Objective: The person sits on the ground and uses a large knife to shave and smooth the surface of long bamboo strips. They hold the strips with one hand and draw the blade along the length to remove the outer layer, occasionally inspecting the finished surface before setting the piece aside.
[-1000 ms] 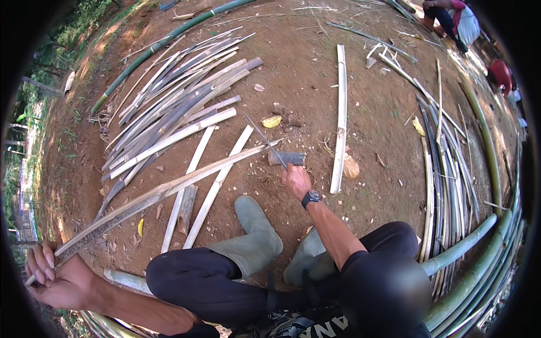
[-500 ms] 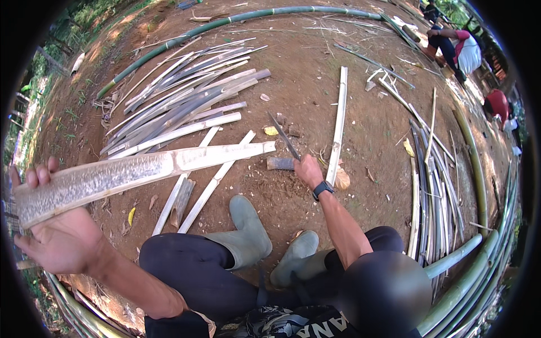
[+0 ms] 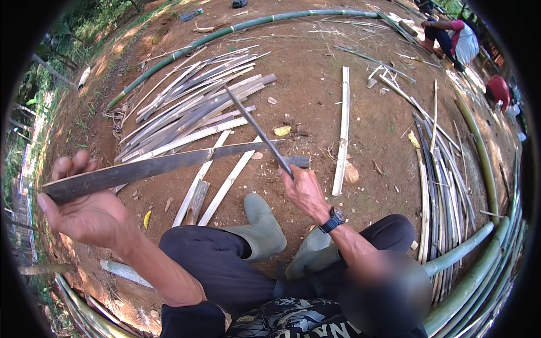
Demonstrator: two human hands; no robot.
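Observation:
My left hand (image 3: 93, 208) is closed round the wide end of a split bamboo strip (image 3: 152, 166), whose dark outer face shows. The strip stretches to the right, narrowing toward its tip. In my right hand (image 3: 304, 188) is a long-bladed knife (image 3: 253, 124), its blade slanting up and left. Near the strip's right end the blade crosses it in view; whether they touch I cannot tell. A short dark bamboo piece (image 3: 300, 162) lies on the ground just beyond my right hand.
Split bamboo strips (image 3: 197, 107) lie heaped at the far left, with another bundle (image 3: 442, 191) at the right. One pale strip (image 3: 342, 129) lies ahead. Green bamboo poles (image 3: 468, 281) are at the lower right. A person (image 3: 456, 42) sits at the far right.
The bamboo strip has turned over from its pale inner face to its dark outer face. My right hand has moved slightly left and lower, and the knife now crosses the strip.

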